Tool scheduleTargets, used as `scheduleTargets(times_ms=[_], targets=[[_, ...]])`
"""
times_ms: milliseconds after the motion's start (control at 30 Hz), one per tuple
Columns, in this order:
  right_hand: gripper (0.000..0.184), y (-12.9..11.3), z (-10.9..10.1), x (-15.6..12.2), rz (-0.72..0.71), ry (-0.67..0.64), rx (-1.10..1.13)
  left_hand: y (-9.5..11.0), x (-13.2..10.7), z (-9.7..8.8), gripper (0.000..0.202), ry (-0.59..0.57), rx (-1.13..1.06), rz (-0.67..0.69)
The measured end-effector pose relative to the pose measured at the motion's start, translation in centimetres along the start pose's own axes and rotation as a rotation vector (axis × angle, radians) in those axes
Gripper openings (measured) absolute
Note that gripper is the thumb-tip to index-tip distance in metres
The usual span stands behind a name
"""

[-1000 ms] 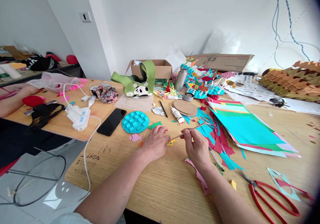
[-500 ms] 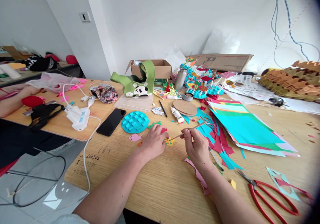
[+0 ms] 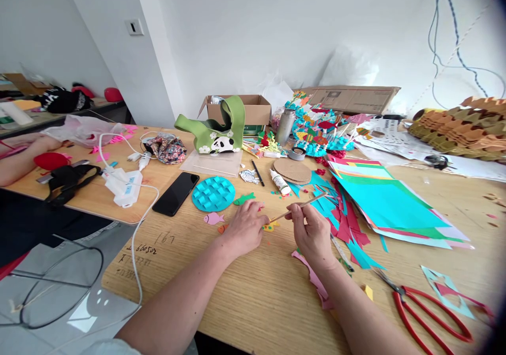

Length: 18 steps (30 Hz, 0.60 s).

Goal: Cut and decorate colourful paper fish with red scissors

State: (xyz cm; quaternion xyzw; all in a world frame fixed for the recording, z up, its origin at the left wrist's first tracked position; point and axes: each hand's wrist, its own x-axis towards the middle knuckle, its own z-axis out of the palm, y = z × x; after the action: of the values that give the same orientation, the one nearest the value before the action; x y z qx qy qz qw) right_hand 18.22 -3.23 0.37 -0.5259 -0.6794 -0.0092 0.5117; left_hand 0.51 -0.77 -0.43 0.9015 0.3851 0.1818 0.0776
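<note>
Wooden stick (image 3: 302, 208) sits pinched between thumb and fingers of the right hand (image 3: 312, 231), its tip just beside the loosely curled left hand (image 3: 245, 229) and a yellow paper scrap (image 3: 269, 228) on the table (image 3: 166, 260).

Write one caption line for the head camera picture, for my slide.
Right hand holds a thin wooden stick above a craft table, its tip near a small yellow paper piece by the left hand.

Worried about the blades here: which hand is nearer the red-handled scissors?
Right. The right hand is to the left of the red-handled scissors, not touching them; the left hand is farther left still.
</note>
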Motion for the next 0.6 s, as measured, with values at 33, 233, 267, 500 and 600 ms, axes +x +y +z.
scheduleTargets(times_ms=[33,233,267,500,600], targets=[[0.023,0.0,-0.1,-0.1,0.010,0.014,0.001,0.0,0.0,0.0,0.024,0.000,0.000,-0.001],[0.026,-0.5,-0.6,-0.2,0.036,0.061,0.069,0.0,0.0,0.0,0.026,-0.013,-0.029,-0.017],[0.026,-0.6,-0.7,-0.2,0.012,0.039,0.079,0.0,0.0,0.0,0.026,-0.013,-0.033,-0.021],[0.026,-1.4,-0.7,-0.1,-0.134,-0.111,0.129,-0.1,0.0,-0.2,0.024,0.015,-0.055,-0.028],[0.024,-1.5,-0.7,-0.1,-0.148,-0.125,0.142,-0.2,0.1,-0.1,0.023,0.034,-0.068,-0.022]])
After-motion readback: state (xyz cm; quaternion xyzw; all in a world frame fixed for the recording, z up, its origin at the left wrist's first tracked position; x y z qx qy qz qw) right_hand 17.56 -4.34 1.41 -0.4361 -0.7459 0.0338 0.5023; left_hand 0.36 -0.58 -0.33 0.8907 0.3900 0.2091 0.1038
